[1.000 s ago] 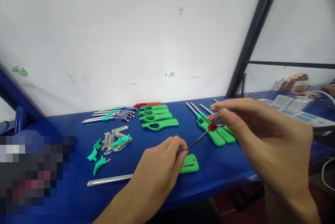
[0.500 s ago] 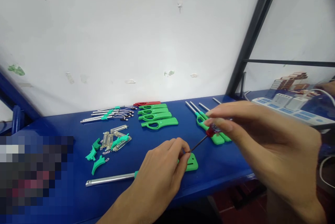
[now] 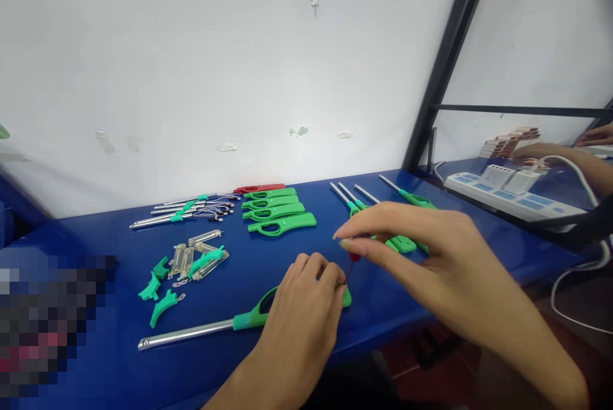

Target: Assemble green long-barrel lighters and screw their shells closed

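Observation:
My left hand [image 3: 304, 317] is closed over the green handle of a gas lighter [image 3: 249, 319], pressing it against the blue table. The lighter's silver barrel points left, and most of its handle is hidden under my fingers. Between thumb and fingertips, my right hand [image 3: 426, 263] pinches the top of a small screwdriver [image 3: 354, 257] with a red handle. Its thin shaft stands nearly upright, its tip down at the handle's rear end beside my left fingertips. My hand covers much of the screwdriver's grip.
Several green lighter shells [image 3: 282, 225] and one red shell [image 3: 261, 189] lie behind. Metal barrels with wires [image 3: 182, 213], clear fuel tanks [image 3: 182, 260] and green triggers [image 3: 164, 306] lie left. Whole lighters [image 3: 416, 199] lie right. Beyond are a power strip [image 3: 517, 196] and another person's arm [image 3: 569, 164].
My right hand has moved left and the screwdriver has tipped from a slant to nearly upright. My left hand stays on the lighter. The whole view has shifted slightly.

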Motion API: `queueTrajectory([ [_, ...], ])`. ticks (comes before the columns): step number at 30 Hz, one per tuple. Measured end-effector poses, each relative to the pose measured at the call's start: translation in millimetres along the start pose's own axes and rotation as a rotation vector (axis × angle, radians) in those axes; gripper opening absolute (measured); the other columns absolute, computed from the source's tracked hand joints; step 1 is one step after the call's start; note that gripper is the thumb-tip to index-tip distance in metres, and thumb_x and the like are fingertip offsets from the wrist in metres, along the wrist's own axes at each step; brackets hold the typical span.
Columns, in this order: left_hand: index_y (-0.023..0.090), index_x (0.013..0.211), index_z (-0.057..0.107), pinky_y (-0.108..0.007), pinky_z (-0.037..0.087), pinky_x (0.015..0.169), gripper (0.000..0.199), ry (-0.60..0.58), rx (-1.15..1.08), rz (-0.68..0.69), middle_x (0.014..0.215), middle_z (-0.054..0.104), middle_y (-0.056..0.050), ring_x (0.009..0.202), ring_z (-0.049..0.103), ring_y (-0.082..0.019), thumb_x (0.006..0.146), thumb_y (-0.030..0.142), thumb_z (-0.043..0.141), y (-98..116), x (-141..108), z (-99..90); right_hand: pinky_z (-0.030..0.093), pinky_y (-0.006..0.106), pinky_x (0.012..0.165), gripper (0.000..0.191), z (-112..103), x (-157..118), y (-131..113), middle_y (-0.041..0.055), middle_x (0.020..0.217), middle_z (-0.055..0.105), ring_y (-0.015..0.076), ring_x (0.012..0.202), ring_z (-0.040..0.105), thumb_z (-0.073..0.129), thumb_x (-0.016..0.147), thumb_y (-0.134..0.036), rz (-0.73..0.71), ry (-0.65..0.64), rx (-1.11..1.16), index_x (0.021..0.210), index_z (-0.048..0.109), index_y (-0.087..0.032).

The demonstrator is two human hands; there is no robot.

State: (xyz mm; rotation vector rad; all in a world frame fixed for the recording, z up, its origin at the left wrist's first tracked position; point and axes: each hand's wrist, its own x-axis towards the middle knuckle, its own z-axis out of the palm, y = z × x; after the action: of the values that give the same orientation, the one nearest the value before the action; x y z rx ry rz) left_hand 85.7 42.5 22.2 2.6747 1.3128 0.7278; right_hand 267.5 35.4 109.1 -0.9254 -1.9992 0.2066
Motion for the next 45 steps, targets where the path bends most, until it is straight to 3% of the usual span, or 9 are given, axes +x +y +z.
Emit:
queueTrajectory([
  [8,0.021,0.104,0.065,-0.051,0.052,0.086,0.018,-0.094,0.024,-0.058,0.106,0.068,-0.006,0.097,0.061,-0.03,0.108,0.013,0.049,2,1,0.2,0.058,0.026,0.082,0.01,3,3,8,-0.0056,0.101,0.083,0.016,0.091,0.078,0.071,0.101,-0.024,0.019,-0.063,-0.005,0.101,0.079,-0.03],
  [14,0.019,0.113,0.066,-0.056,0.052,0.093,0.018,-0.157,0.011,-0.155,0.112,0.067,-0.01,0.104,0.063,-0.032,0.109,0.018,0.048,5,2,-6.3,0.056,0.031,0.093,0.028,4,1,16,-0.0047,0.119,0.081,0.0168,0.105,0.076,0.056,0.109,-0.027,0.058,-0.134,-0.034,0.128,0.074,-0.035],
  [22,0.023,0.138,0.063,-0.063,0.049,0.105,0.036,-0.28,-0.031,-0.202,0.127,0.069,-0.01,0.12,0.064,-0.037,0.102,0.025,0.069,5,-2,-18.6,0.049,0.03,0.067,0.011,3,5,15,-0.0028,0.079,0.074,0.017,0.074,0.067,0.076,0.099,-0.039,0.042,-0.095,-0.109,0.093,0.083,-0.031],
  [30,0.025,0.127,0.066,-0.048,0.058,0.094,0.021,-0.061,-0.104,-0.149,0.121,0.072,-0.007,0.108,0.071,-0.03,0.107,0.024,0.058,6,1,-10.9,0.048,0.03,0.066,0.021,10,9,17,-0.0029,0.079,0.076,0.0146,0.071,0.066,0.08,0.096,-0.041,0.045,-0.033,-0.139,0.082,0.08,-0.026],
  [34,0.023,0.117,0.067,-0.042,0.058,0.086,0.019,-0.057,-0.083,-0.12,0.111,0.075,-0.005,0.099,0.074,-0.027,0.109,0.016,0.051,3,2,-3.3,0.053,0.029,0.076,0.01,4,4,15,-0.0039,0.098,0.081,0.0162,0.087,0.073,0.078,0.098,-0.04,0.06,-0.068,-0.111,0.102,0.084,-0.032],
  [38,0.022,0.113,0.067,-0.044,0.057,0.084,0.025,-0.056,-0.067,-0.09,0.105,0.074,-0.005,0.095,0.072,-0.027,0.11,0.013,0.044,0,2,-0.1,0.053,0.029,0.099,0.023,-6,-3,12,-0.0054,0.121,0.082,0.0181,0.114,0.074,0.065,0.107,-0.035,0.009,-0.159,-0.009,0.126,0.079,-0.037],
  [41,0.022,0.114,0.067,-0.044,0.057,0.083,0.026,-0.053,-0.062,-0.081,0.103,0.073,-0.005,0.093,0.072,-0.027,0.11,0.012,0.043,-1,0,0.6,0.056,0.025,0.086,0.02,-9,-3,12,-0.008,0.108,0.084,0.0151,0.098,0.077,0.067,0.105,-0.028,0.006,-0.184,0.062,0.118,0.081,-0.037],
  [44,0.023,0.118,0.067,-0.046,0.058,0.085,0.026,-0.048,-0.064,-0.076,0.109,0.072,-0.005,0.097,0.072,-0.028,0.11,0.012,0.045,-2,-2,2.6,0.054,0.024,0.073,0.003,-3,2,12,-0.0073,0.09,0.082,0.0144,0.08,0.074,0.079,0.096,-0.03,0.069,-0.086,0.035,0.095,0.081,-0.032],
  [45,0.023,0.119,0.067,-0.046,0.058,0.086,0.026,-0.046,-0.064,-0.075,0.111,0.072,-0.005,0.098,0.072,-0.028,0.11,0.012,0.045,-3,-3,3.4,0.053,0.024,0.069,0.008,-1,4,11,-0.0066,0.084,0.079,0.0145,0.075,0.072,0.083,0.093,-0.033,0.097,-0.052,0.005,0.088,0.078,-0.029],
])
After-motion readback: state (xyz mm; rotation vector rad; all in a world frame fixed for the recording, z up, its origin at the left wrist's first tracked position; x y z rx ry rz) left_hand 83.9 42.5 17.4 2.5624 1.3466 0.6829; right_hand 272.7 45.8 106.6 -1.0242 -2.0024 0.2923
